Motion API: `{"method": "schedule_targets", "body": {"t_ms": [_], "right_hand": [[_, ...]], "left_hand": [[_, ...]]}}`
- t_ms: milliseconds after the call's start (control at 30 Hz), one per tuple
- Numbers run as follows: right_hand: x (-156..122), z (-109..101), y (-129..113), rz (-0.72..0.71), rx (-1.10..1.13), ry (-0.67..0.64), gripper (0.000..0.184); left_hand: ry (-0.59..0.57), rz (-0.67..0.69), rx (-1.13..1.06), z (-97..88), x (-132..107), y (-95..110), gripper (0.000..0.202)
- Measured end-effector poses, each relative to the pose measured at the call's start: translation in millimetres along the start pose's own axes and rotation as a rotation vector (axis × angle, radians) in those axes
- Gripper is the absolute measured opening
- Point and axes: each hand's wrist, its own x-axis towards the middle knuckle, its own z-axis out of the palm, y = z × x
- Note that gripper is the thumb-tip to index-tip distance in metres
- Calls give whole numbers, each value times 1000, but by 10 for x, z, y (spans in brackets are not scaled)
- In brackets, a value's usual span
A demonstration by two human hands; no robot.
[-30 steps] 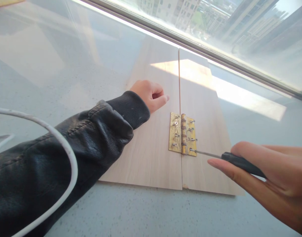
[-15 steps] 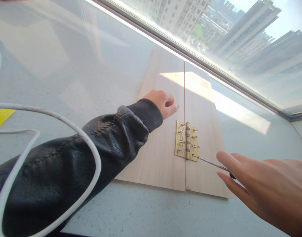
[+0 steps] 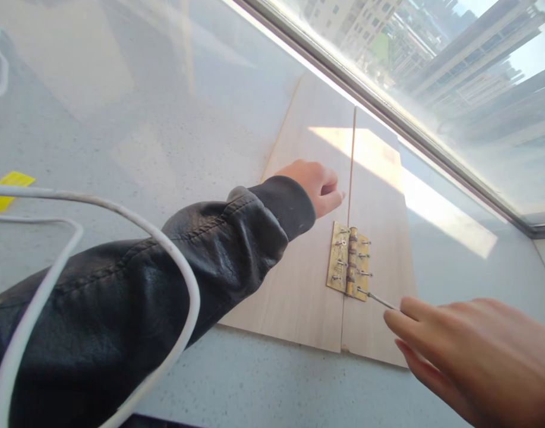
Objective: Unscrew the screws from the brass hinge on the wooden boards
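My right hand (image 3: 472, 342) is closed around a screwdriver (image 3: 381, 301), whose handle is hidden in the fingers. The thin metal shaft slants up-left, its tip meeting the lowest screw on the right leaf of a brass hinge (image 3: 331, 270). Several screws stand proud of both leaves, some leaning. The hinge lies across the seam between a left wooden board (image 3: 290, 303) and a right wooden board (image 3: 390, 238). Above the hinge, my left hand (image 3: 314, 184) rests on the left board, its fingers curled in and nothing visible in them.
A white cable (image 3: 189, 285) loops over the black left sleeve (image 3: 187, 267) in the foreground. The boards lie on a speckled pale countertop (image 3: 263, 380) beside a window frame (image 3: 388, 113). A yellow tag (image 3: 9, 184) is at the far left.
My right fingers have closed further round the screwdriver and moved nearer the hinge, covering the bit of black handle seen before. The left hand keeps its place; the whole view has shifted slightly.
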Motion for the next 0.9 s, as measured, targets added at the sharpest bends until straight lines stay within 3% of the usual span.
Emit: {"method": "schedule_targets", "body": {"t_ms": [67, 233, 300, 433, 533, 767, 900], "right_hand": [[18, -48, 10, -11, -13, -11, 19], [51, -132, 51, -57, -28, 152, 31], [56, -140, 58, -61, -31, 160, 34], [131, -166, -11, 44, -47, -1, 24], [234, -199, -121, 77, -35, -38, 19], [332, -212, -238, 217, 3, -101, 38], [300, -198, -155, 343, 197, -191, 40]], "left_hand": [[2, -5, -2, -4, -1, 3, 27], [6, -6, -3, -10, -8, 12, 27], [8, -2, -2, -9, -9, 13, 27], [31, 3, 1, -1, -14, 20, 25], [51, 1, -9, 6, -21, 28, 24], [57, 10, -13, 21, -7, 8, 24], [37, 12, -1, 18, 1, 3, 25]]}}
